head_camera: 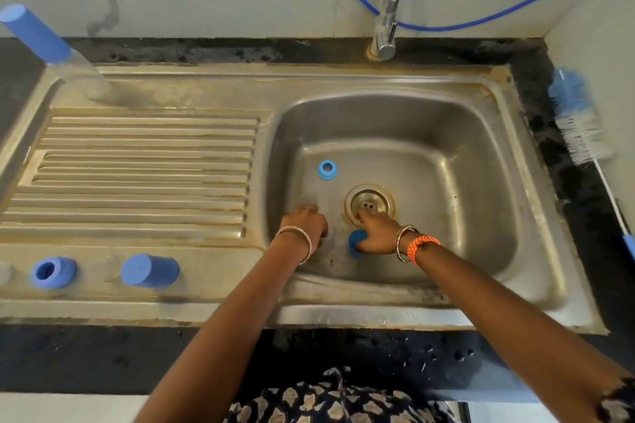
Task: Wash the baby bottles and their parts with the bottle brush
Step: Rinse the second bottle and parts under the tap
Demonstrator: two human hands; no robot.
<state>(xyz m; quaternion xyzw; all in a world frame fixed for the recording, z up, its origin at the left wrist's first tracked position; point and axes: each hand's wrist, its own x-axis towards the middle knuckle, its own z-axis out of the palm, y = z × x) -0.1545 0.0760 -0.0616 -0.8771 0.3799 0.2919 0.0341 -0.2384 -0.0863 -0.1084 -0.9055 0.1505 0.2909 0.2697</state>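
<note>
1. We have both hands down in the sink basin [446,154], close to the drain [369,203].
2. Our right hand [376,232] has its fingers curled toward the drain rim and holds a blue bottle part [355,242] against the palm. Only a blue edge shows under the hand, so we cannot tell which part it is.
3. Our left hand [305,221] lies just left of the drain with its fingers curled downward. We cannot tell whether it holds anything; a clear part may be under it.
4. A blue collar ring [326,170] lies on the basin floor, beyond the left hand and apart from it, hole facing up. The left hand is the nearer one.
5. The bottle brush [580,124] lies on the dark tabletop [563,189] right of the sink, well apart from both hands. Its long axis runs from far to near, with the bristle head far and the handle end toward us. The right hand is the nearer one, and we judge that the coming move turns on this reach.
6. A blue cap [150,270] and a second blue ring [53,272] lie on the near ledge of the drainboard [144,165], left of the hands.
7. A capped bottle [51,48] leans at the far left corner.
8. The tap [390,10] stands over the basin; no water is visible.
</note>
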